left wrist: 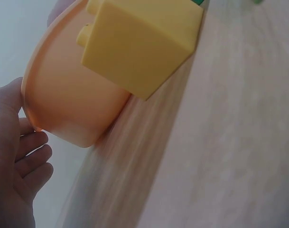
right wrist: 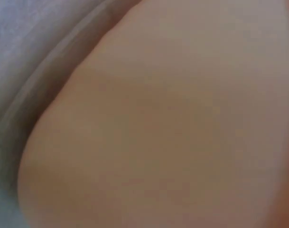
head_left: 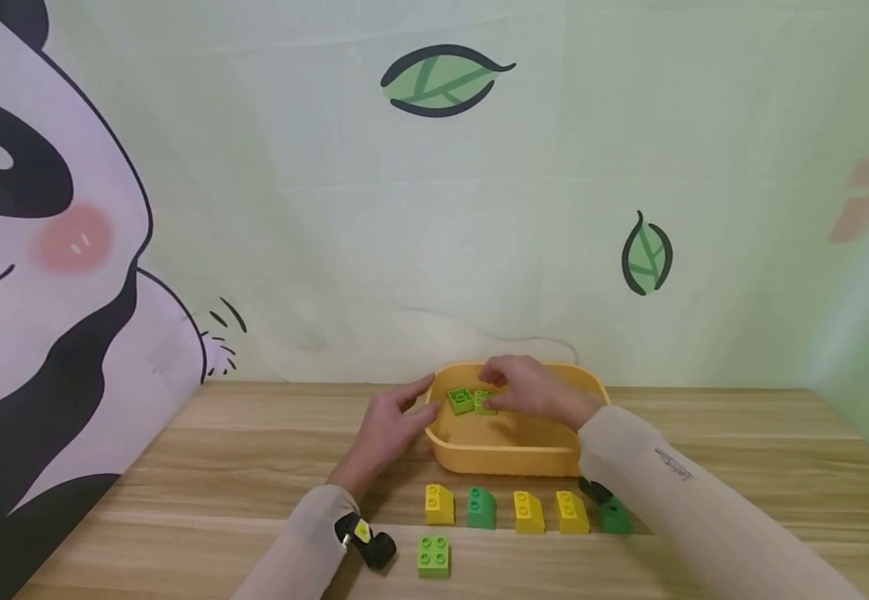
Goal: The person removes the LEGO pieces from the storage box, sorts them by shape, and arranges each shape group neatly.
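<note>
A yellow-orange plastic bin (head_left: 509,460) stands on the table against the backdrop. Two light green toy bricks lie inside: one brick (head_left: 460,400) near the left wall, another brick (head_left: 483,402) beside my right hand. My left hand (head_left: 387,429) touches the bin's left rim with extended fingers; in the left wrist view its lower fingers curve loosely beside the bin wall (left wrist: 70,90). Reaching over the bin, my right hand (head_left: 535,390) has its thumb by the second brick, with a gap between thumb and fingers. The right wrist view is filled by blurred skin and sleeve.
In front of the bin is a row of sloped bricks: yellow (head_left: 439,504), dark green (head_left: 481,507), yellow (head_left: 528,511), yellow (head_left: 572,511), and a dark green brick (head_left: 617,516) partly behind the right sleeve. Nearer sits a light green brick (head_left: 433,556).
</note>
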Demonstrator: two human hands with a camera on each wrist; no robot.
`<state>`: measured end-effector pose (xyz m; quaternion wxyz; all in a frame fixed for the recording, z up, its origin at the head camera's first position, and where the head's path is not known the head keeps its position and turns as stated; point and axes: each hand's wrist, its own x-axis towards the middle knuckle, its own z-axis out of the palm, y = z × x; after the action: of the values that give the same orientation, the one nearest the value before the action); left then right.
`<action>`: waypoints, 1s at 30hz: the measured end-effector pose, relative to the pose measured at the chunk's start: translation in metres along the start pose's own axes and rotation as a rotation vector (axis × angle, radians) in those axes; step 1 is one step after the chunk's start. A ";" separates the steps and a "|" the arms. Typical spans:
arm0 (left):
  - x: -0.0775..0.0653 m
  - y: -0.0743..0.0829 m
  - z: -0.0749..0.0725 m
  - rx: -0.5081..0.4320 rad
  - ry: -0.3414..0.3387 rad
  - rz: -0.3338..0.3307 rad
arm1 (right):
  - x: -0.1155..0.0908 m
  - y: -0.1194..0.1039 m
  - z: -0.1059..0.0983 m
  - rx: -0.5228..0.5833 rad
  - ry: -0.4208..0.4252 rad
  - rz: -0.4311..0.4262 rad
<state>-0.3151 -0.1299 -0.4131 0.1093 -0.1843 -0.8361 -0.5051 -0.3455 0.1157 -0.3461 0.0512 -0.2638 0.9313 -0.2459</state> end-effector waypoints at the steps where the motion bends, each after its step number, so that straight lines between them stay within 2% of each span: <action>1: 0.000 0.000 0.000 -0.001 -0.001 0.001 | 0.001 0.001 0.001 -0.004 -0.007 0.001; 12: -0.001 0.001 -0.001 0.006 0.003 0.003 | 0.007 0.002 0.007 -0.058 -0.052 -0.012; 17: -0.001 0.002 -0.002 0.012 0.004 -0.006 | 0.007 0.003 0.009 -0.060 -0.068 0.012; 24: -0.002 0.002 -0.003 0.009 0.003 -0.013 | 0.005 0.004 0.010 -0.032 -0.078 0.048; 30: -0.001 0.002 -0.002 0.014 0.000 -0.007 | 0.000 0.005 0.006 0.020 -0.052 0.011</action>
<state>-0.3133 -0.1312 -0.4109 0.1087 -0.1805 -0.8402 -0.4996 -0.3458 0.1166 -0.3537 0.0796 -0.2647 0.9285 -0.2481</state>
